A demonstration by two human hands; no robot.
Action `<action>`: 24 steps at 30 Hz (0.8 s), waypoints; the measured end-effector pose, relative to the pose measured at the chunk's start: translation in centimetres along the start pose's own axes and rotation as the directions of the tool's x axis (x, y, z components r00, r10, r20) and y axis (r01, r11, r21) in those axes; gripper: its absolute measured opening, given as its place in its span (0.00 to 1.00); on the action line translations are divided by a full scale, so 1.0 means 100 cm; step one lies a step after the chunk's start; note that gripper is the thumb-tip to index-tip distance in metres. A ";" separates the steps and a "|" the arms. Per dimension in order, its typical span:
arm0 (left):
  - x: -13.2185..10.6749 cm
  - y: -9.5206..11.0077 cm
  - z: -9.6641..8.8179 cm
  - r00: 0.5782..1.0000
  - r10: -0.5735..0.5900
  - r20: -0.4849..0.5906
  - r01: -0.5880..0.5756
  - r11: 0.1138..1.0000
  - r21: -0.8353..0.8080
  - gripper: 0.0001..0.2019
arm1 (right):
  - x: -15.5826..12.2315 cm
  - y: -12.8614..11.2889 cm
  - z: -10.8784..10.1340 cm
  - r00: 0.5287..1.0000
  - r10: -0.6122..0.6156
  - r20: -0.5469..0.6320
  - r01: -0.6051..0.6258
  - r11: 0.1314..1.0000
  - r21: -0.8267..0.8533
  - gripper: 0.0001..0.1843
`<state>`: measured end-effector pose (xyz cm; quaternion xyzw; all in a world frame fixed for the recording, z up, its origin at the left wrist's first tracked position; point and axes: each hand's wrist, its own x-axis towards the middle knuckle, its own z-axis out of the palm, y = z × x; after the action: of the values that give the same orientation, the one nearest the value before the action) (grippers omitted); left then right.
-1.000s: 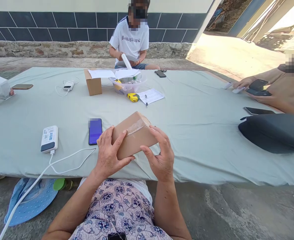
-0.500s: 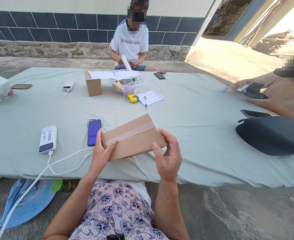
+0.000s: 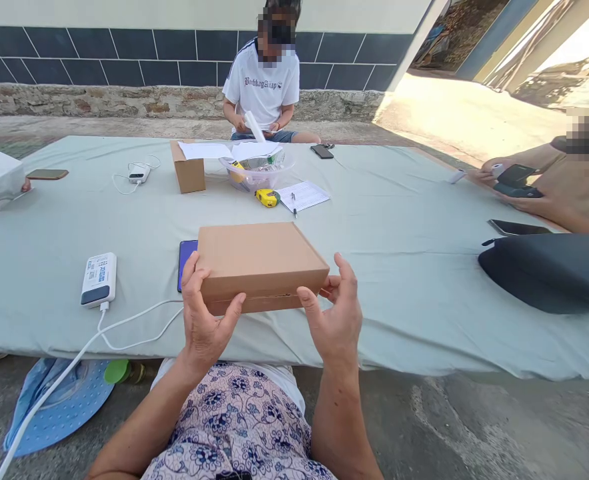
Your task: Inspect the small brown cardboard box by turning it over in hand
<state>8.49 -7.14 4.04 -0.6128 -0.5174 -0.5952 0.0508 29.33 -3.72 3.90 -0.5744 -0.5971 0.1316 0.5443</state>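
I hold a flat brown cardboard box (image 3: 257,257) level above the near edge of the cloth-covered table (image 3: 374,220). My left hand (image 3: 204,313) grips its left near corner, thumb on the front face and fingers on the side. At the box's right near corner my right hand (image 3: 334,317) does the same. The box's plain broad face points up and no tape shows. A purple-screened phone (image 3: 185,257) lies on the cloth, partly hidden behind the box.
A white power bank (image 3: 99,279) with a white cable lies left. Farther back are a small open carton (image 3: 188,170), a clear bowl (image 3: 259,170), a yellow tape measure (image 3: 267,197) and papers. A person sits opposite; another person's hands hold a phone at right, near a dark bag (image 3: 549,270).
I have turned the box in both hands: the taped edge that faced me has rolled out of sight and the plain broad face is now up and level.
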 end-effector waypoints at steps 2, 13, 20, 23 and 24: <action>0.001 0.003 0.001 0.997 0.057 -0.044 -0.055 0.998 0.041 0.30 | -0.001 0.002 0.008 0.998 0.025 0.049 -0.022 0.998 -0.065 0.46; 0.007 0.004 -0.009 0.993 0.021 -0.116 -0.011 0.997 0.081 0.21 | 0.002 0.001 0.010 0.984 0.066 0.167 -0.068 0.998 0.006 0.38; 0.006 0.003 -0.013 0.988 0.036 -0.153 -0.048 0.996 -0.074 0.09 | 0.004 -0.001 0.005 0.955 0.119 0.272 -0.172 0.969 0.179 0.33; 0.003 -0.001 -0.011 0.989 -0.003 -0.147 -0.013 0.995 -0.102 0.10 | 0.002 -0.004 0.007 0.947 0.152 0.284 -0.219 0.950 0.221 0.29; 0.002 -0.003 -0.010 0.991 -0.026 -0.133 0.012 0.994 -0.106 0.11 | 0.001 -0.004 0.008 0.947 0.159 0.280 -0.228 0.945 0.235 0.28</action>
<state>7.53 -7.55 4.31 -0.5683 -0.4864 -0.6619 0.0476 28.52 -3.41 3.96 -0.5309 -0.5798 0.3367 0.5182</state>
